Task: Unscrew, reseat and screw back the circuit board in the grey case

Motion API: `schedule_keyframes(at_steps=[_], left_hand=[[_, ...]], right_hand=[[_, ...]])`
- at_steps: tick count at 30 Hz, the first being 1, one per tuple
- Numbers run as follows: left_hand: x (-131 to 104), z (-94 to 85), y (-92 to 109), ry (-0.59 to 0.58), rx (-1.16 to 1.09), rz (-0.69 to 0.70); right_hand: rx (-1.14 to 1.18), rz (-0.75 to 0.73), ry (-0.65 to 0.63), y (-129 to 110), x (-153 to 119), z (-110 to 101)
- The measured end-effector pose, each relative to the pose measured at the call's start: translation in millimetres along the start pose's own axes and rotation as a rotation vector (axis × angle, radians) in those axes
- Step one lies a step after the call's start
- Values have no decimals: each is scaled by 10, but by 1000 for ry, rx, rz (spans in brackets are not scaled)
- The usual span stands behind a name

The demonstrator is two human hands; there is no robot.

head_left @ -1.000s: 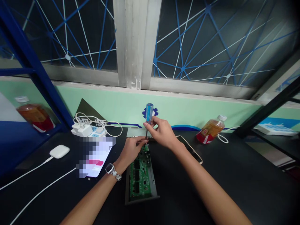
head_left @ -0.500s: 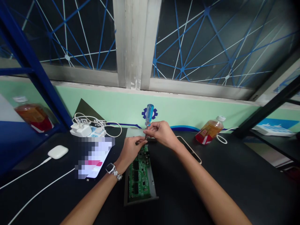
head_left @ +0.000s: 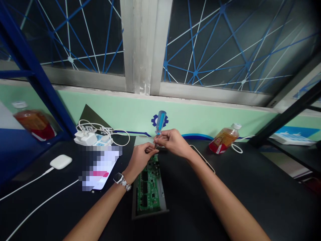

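Note:
A screwdriver with a clear blue handle stands nearly upright over the far end of a green circuit board, which lies in a grey metal tray. My right hand pinches the screwdriver just below its handle. Close to the lower shaft, my left hand has thumb and fingertips pressed together; whether they grip the shaft or something small is hidden. The screwdriver's tip is also hidden behind the fingers. On my left wrist is a silver watch.
Left of the tray lie a lit phone, a power strip with white cables and a white case. To the right are another phone, partly hidden, and a tilted drink bottle. Another bottle leans far left.
The screwdriver's handle has tipped slightly to the right. Both hands hold nearly the same place, and the view has shifted a little.

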State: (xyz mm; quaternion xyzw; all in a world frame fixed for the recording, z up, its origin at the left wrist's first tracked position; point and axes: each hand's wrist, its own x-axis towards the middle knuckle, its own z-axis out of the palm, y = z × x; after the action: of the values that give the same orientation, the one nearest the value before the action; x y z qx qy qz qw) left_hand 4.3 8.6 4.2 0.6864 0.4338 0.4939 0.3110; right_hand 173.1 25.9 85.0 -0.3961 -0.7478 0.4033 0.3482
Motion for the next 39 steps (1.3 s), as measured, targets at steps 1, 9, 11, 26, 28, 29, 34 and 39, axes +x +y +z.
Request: schedule_keyframes(at_steps=[1, 9, 11, 26, 28, 29, 34, 39], left_hand=[[5, 3, -6, -8, -9, -2], [32, 25, -43, -57, 17, -3], [37, 31, -42, -57, 17, -8], [70, -82, -24, -345, -246, -67], [70, -124, -5, -359, -212, -51], [68, -137, 0, -351, -184, -40], [48, -133, -28, -278, -44, 4], [31, -98, -50, -221, -34, 10]], right_hand=[[-2, 0, -2, -1, -3, 0], [89, 12, -91, -16, -13, -1], [92, 11, -106, -21, -13, 1], [179, 21, -192, 2, -14, -10], [192, 28, -196, 16, -6, -4], [185, 26, -190, 19, -5, -2], [-1, -21, -86, 27, -7, 3], [-185, -13, 21, 73, 14, 36]])
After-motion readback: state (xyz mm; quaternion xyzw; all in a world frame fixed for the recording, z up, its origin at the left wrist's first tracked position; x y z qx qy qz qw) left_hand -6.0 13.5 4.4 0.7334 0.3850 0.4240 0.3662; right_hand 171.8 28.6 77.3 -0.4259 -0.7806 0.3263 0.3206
